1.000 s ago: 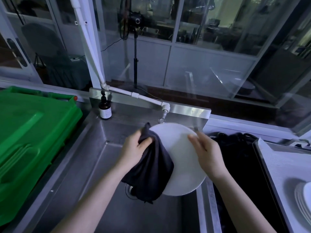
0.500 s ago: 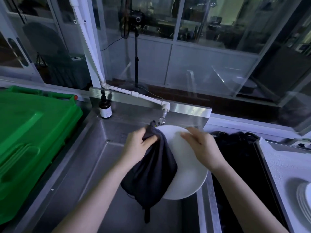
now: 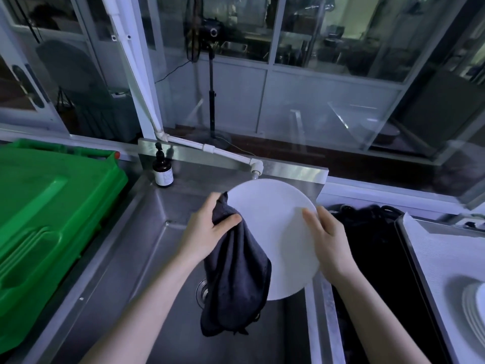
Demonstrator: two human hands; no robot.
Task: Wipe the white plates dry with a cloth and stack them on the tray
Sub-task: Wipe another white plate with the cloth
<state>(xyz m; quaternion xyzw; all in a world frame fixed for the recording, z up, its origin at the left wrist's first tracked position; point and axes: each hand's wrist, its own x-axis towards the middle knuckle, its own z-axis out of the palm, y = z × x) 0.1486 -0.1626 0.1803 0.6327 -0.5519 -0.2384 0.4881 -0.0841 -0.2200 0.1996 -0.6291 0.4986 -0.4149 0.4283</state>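
You hold a white plate [image 3: 273, 232] tilted up over a steel sink [image 3: 147, 258], its face turned toward you. Your left hand [image 3: 207, 232] grips a dark cloth [image 3: 236, 279] bunched at the plate's left edge, thumb on the front and fingers [image 3: 214, 199] curled round the cloth, clenched on it. The rest of the cloth hangs down over the plate's lower left part and dangles above the drain [image 3: 202, 289]. Your right hand [image 3: 328, 243] holds the plate's right rim, thumb lying across the front face, the other fingers behind the plate and out of sight. Above the plate, a white tap [image 3: 256, 168] points down, just beyond its top edge. A brown pump bottle [image 3: 163, 170] stands at the sink's back left corner, and a green bin [image 3: 49, 206] fills the left side. At the far right, a stack of plates [image 3: 473, 308] sits on a tray [image 3: 443, 258], well apart from the plate in your hands.
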